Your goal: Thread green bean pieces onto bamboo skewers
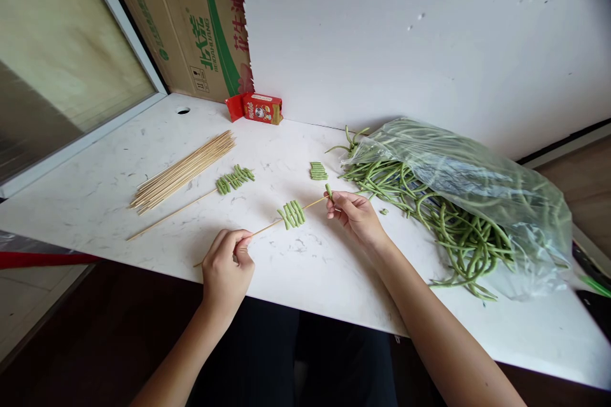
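Note:
My left hand (228, 267) is closed around a thin bamboo skewer (267, 227), which slants up to the right above the table. Several short green bean pieces (291, 214) are threaded side by side on its middle. At the skewer's tip, my right hand (356, 216) pinches one more cut green bean piece (329, 191); whether the tip has pierced it I cannot tell. Behind that hand lies a small row of cut bean pieces (318, 170). To the left rests another skewer (174, 214) with a row of bean pieces (235, 179) at its far end.
A bundle of bare skewers (184, 172) lies at the left of the white table (286, 267). Long green beans (470, 238) spill from a clear plastic bag (515, 194) on the right. A small red box (262, 108) and a large cardboard box (191, 19) stand at the back.

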The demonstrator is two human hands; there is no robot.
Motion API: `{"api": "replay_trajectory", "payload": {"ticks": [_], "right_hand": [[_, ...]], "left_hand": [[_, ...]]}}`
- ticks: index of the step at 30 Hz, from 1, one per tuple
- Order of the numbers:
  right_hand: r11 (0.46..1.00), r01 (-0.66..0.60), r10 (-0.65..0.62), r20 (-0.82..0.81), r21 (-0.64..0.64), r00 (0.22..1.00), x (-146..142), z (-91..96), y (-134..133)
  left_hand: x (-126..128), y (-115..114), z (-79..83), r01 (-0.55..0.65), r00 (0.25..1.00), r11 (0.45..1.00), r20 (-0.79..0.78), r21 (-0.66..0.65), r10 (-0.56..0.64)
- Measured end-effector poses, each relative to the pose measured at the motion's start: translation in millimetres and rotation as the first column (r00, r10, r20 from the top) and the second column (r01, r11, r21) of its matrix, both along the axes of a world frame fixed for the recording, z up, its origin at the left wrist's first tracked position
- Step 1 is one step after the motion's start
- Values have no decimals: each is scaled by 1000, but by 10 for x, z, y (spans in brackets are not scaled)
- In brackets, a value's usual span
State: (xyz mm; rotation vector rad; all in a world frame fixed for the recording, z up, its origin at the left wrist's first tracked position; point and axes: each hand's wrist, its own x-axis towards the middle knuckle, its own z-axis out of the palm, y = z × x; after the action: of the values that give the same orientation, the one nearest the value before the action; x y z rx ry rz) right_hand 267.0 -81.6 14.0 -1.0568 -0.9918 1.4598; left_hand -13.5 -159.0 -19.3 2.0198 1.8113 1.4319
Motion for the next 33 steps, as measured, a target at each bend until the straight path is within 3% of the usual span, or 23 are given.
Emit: {"api": "replay_trajectory", "payload": {"ticks": [22,33], "right_hand": [[999,9,-11,33,45,999,-72,-39,-31],[997,-19,8,-151,-73,988,-15,-15,26]], "left_hand": [[-6,-8,-17,-7,1000,1000,-3,-1,7],[-9,-15,-18,11,1000,1000,23,15,-11]]}}
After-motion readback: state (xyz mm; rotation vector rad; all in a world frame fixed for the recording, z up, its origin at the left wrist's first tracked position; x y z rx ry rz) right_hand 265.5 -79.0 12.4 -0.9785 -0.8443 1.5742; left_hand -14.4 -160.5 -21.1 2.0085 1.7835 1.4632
